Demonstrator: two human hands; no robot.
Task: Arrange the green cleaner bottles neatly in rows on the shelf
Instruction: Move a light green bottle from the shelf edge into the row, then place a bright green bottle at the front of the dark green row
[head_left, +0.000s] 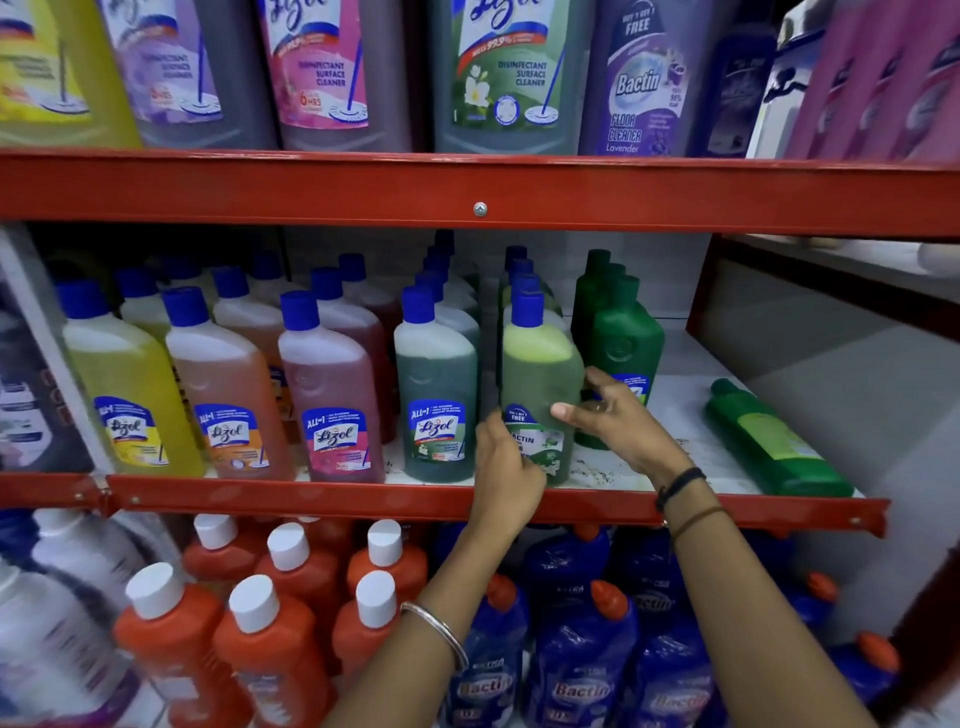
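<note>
A light green Bactin bottle (540, 374) with a blue cap stands at the front of the middle shelf (701, 467). My left hand (506, 467) grips its lower left side and my right hand (618, 415) presses on its right side. More blue-capped bottles line up behind it. To its right stands a row of dark green bottles (626, 338) with green caps. Another dark green bottle (769, 441) lies on its side at the right end of the shelf.
A dark green Lizol bottle (436, 384) stands close on the left, then pink, orange and yellow Lizol rows. The red shelf rail (363, 496) runs along the front. Large bottles fill the shelf above; orange and blue bottles crowd the shelf below.
</note>
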